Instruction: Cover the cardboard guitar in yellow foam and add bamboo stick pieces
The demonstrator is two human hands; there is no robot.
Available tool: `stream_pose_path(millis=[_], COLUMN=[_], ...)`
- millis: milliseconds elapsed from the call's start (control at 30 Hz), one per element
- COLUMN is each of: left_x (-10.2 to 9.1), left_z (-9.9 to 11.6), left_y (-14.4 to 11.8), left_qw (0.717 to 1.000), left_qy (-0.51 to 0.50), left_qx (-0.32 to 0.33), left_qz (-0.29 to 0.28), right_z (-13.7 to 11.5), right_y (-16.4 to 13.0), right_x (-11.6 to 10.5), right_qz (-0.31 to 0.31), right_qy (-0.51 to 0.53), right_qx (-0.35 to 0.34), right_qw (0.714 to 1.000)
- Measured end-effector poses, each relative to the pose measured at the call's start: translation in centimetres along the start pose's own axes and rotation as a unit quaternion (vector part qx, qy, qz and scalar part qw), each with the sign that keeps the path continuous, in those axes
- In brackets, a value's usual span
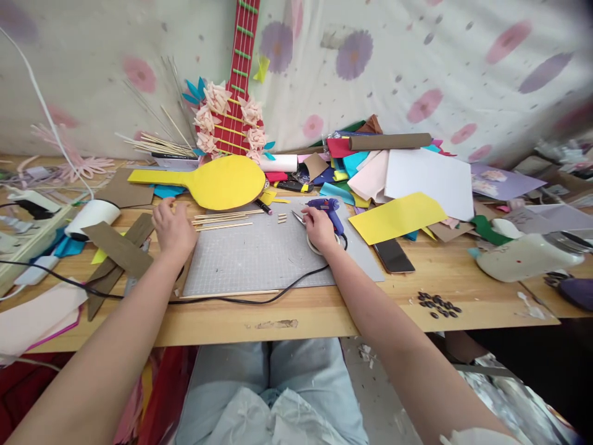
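My left hand (173, 230) is at the left edge of a grey cutting mat (259, 259), fingers bent and slightly apart, beside the left ends of several thin wooden sticks (227, 217). A yellow cutout shaped like a small guitar (231, 183) lies just beyond it. My right hand (319, 228) is closed on a pointed metal tool (297, 217); its handle is hidden under my fingers. Right beside that hand lies a purple glue gun (330, 211), and a white ring (315, 248) shows partly beneath the hand. Short stick pieces (282, 217) lie between my hands.
A black cable (259, 301) crosses the mat's front. A red guitar model with paper flowers (234, 117) stands behind. Right are yellow paper (397, 217), a phone (393, 256), dark beads (438, 304) and a jar (528, 256). Brown strips (118, 247) lie left.
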State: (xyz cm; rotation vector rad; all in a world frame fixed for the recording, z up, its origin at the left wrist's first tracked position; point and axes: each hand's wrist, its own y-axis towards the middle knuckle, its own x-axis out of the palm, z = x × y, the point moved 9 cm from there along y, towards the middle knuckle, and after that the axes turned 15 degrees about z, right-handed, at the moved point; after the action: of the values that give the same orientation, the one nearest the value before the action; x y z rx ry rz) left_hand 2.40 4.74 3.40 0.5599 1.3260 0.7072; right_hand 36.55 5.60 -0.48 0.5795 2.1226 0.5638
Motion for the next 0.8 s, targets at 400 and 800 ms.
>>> stream_pose_path(millis=[400,800], left_x=[2.4,1.1], left_z=[7.6,5.2], left_y=[-2.8,-1.6], left_qw=[0.994,0.997], left_qy=[-0.042,-0.025], left_qx=[0.063,0.066], left_qz=[-0.078,-0.028], right_z=[-1.3,-3.6], right_y=[-1.4,-2.0], right_x=[1.3,3.7], right_qz=[-0.056,-0.109], right_qy=[-0.048,-0.088], right_qx=[-0.064,-0.126], right_qw=[0.995,0.982])
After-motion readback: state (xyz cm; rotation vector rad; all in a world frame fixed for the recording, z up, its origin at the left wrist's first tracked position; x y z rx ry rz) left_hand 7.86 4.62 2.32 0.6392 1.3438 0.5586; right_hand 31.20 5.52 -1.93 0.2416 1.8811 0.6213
